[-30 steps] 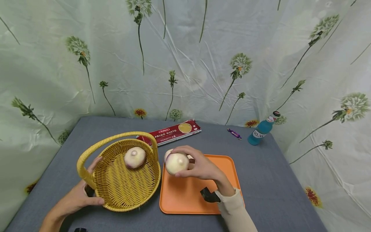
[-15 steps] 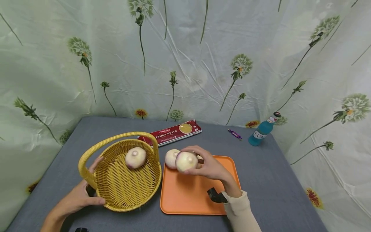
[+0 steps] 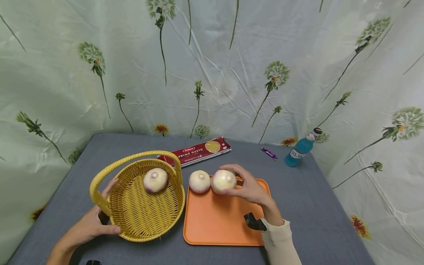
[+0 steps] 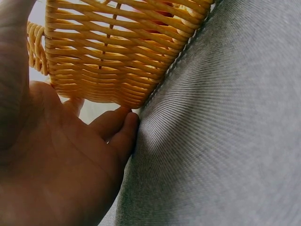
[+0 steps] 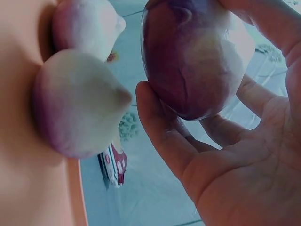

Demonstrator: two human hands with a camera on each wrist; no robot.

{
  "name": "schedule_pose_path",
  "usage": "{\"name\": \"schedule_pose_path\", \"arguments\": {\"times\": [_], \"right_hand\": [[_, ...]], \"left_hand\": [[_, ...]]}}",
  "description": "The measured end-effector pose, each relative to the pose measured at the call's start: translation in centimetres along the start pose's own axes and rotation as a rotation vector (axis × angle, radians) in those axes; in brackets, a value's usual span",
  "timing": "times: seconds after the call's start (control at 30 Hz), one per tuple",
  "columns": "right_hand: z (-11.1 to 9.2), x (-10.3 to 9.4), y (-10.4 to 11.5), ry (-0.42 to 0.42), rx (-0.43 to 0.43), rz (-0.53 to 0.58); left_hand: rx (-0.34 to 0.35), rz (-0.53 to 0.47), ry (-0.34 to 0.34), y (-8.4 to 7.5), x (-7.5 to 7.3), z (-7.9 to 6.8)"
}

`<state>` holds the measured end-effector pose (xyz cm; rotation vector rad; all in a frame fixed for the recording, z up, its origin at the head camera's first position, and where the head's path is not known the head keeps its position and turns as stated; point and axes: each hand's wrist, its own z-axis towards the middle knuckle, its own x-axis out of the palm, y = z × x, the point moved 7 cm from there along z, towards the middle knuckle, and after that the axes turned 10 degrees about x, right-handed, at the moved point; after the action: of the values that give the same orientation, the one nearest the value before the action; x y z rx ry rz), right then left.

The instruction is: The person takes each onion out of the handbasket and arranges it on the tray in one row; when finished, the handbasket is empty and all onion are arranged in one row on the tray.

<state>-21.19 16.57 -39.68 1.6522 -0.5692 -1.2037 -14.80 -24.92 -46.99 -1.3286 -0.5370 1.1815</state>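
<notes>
My right hand [image 3: 249,188] grips a white-and-purple onion [image 3: 222,181] over the orange tray [image 3: 212,224]. Beside it on the tray sits another onion [image 3: 200,181]. Two onions on the tray show in the right wrist view, a nearer onion [image 5: 80,103] and a farther onion [image 5: 87,26]; the head view shows only one of them plainly. At the left stands a yellow wicker basket [image 3: 139,217] with a raised handle and one onion [image 3: 155,180] inside. My left hand [image 3: 87,224] rests against its outer left side, thumb and fingers spread; in the left wrist view the fingertips touch the weave.
Behind the basket lies a red spaghetti pack [image 3: 198,151], partly hidden by its handle. A purple wrapped candy [image 3: 269,153] and a blue bottle [image 3: 299,151] are at the back right. A flowered curtain [image 3: 212,66] hangs behind the grey table [image 3: 314,221].
My right hand has moved right across the tray with its onion, away from the basket. The left onion on the tray has come fully into sight. The left hand and basket have stayed put.
</notes>
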Motion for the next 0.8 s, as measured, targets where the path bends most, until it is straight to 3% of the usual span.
{"name": "schedule_pose_path", "arguments": {"times": [0.27, 0.43, 0.8], "right_hand": [[-0.2, -1.3, -1.0, -0.066, -0.006, -0.031], [-0.4, -2.1, -1.6, -0.096, 0.036, 0.001], [-0.5, -3.6, -2.6, -0.134, 0.083, 0.024]], "left_hand": [[-0.005, 0.006, -0.006, 0.0, -0.1, 0.0], [-0.001, 0.047, -0.008, -0.1, -0.1, 0.1], [0.000, 0.029, -0.011, -0.1, -0.1, 0.0]]}}
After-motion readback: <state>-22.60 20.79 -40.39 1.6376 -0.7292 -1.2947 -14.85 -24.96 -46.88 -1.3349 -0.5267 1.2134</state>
